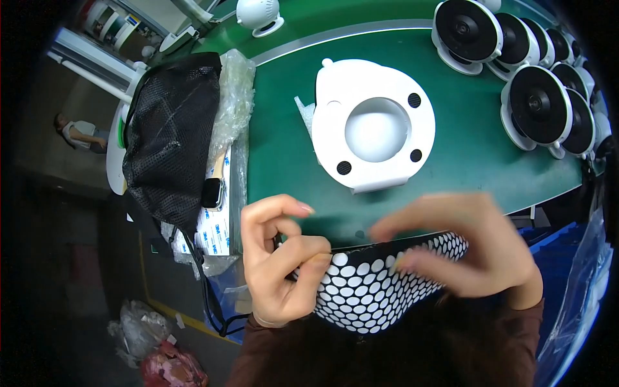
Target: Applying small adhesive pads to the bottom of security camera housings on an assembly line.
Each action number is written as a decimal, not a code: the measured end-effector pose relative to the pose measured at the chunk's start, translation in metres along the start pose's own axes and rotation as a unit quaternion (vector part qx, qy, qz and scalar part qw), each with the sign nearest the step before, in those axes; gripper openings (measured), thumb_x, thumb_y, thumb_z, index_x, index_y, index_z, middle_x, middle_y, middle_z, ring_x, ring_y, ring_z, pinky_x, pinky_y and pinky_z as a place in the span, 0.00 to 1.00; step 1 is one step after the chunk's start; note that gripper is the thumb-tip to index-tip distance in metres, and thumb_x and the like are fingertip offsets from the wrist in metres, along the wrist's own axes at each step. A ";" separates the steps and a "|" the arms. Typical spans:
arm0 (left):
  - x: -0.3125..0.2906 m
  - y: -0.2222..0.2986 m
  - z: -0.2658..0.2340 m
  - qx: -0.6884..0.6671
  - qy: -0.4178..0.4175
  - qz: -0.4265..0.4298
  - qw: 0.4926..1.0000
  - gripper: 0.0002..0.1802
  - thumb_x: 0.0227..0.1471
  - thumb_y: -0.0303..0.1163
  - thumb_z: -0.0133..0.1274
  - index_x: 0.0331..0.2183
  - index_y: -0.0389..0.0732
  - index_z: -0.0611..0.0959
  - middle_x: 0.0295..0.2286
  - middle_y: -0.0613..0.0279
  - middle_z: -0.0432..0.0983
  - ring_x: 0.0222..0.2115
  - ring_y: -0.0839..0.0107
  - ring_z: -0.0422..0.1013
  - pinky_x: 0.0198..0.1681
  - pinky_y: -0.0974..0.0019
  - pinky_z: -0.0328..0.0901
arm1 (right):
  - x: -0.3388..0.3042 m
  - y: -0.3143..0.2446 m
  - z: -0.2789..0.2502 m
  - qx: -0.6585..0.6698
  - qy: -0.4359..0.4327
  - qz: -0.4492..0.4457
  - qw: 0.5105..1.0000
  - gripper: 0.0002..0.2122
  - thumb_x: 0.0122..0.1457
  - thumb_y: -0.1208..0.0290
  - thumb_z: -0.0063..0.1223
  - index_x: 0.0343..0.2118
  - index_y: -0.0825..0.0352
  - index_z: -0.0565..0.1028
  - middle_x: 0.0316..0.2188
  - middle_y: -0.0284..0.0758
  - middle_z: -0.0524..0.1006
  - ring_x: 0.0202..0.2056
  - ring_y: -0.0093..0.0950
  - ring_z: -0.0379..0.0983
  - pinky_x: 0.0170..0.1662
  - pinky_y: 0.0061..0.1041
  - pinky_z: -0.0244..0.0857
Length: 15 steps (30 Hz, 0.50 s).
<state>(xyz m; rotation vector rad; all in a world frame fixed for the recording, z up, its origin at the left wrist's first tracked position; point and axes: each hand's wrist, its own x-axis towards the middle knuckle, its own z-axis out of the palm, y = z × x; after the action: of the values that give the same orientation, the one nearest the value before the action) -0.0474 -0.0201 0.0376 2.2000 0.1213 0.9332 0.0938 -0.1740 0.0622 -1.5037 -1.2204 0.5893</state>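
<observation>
A black sheet covered in rows of white round dots [361, 293] bends in front of me at the table's near edge. My left hand [280, 264] pinches its left end between thumb and curled fingers. Over the sheet's right part, my right hand [480, 248] is blurred by motion, its thumb and forefinger apart with nothing seen between the tips. Beyond both hands lies a white rounded housing [329, 142] with a large round opening. Three black textured round pads [414, 100] sit on its face around the opening.
Several white stands with black round faces [538, 103] crowd the right of the green table [284, 142]. A black mesh bag [171, 129], bubble wrap [235, 97] and a watch [213, 192] are at left. A white round device [258, 14] stands far back; a person [80, 132] is beyond.
</observation>
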 end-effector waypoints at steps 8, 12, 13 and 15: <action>0.019 0.003 0.008 -0.001 -0.119 0.047 0.992 0.08 0.28 0.19 0.54 0.20 0.39 0.78 0.14 0.67 0.65 0.16 0.70 0.58 0.24 0.70 0.51 | -0.009 0.015 0.011 -0.064 0.065 -0.026 0.995 0.04 0.44 0.78 0.54 0.24 0.67 0.73 0.20 0.36 0.72 0.22 0.32 0.71 0.23 0.24 0.63; 0.019 0.005 0.012 0.002 -0.109 0.057 0.992 0.06 0.29 0.19 0.53 0.18 0.39 0.77 0.14 0.66 0.66 0.15 0.70 0.57 0.23 0.70 0.49 | -0.014 0.013 0.019 -0.138 0.132 -0.089 0.978 0.05 0.42 0.79 0.56 0.25 0.65 0.74 0.21 0.33 0.72 0.21 0.31 0.70 0.22 0.24 0.63; 0.019 0.005 0.013 0.001 -0.116 0.058 0.992 0.06 0.29 0.19 0.53 0.18 0.39 0.77 0.14 0.66 0.66 0.14 0.70 0.57 0.23 0.70 0.49 | -0.015 0.014 0.019 -0.160 0.150 -0.125 0.968 0.06 0.41 0.78 0.56 0.25 0.65 0.74 0.22 0.32 0.73 0.21 0.29 0.70 0.22 0.23 0.63; 0.019 0.007 0.014 0.005 -0.111 0.055 0.992 0.05 0.30 0.19 0.53 0.18 0.39 0.76 0.14 0.66 0.66 0.14 0.70 0.57 0.23 0.70 0.49 | -0.015 0.017 0.019 -0.164 0.147 -0.139 0.965 0.07 0.39 0.78 0.57 0.25 0.65 0.74 0.23 0.31 0.73 0.21 0.28 0.70 0.22 0.22 0.63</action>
<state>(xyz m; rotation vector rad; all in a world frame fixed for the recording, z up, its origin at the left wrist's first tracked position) -0.0253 -0.0268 0.0466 2.3229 -0.1007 0.7406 0.0783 -0.1783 0.0374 -1.5849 -1.3036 -0.0286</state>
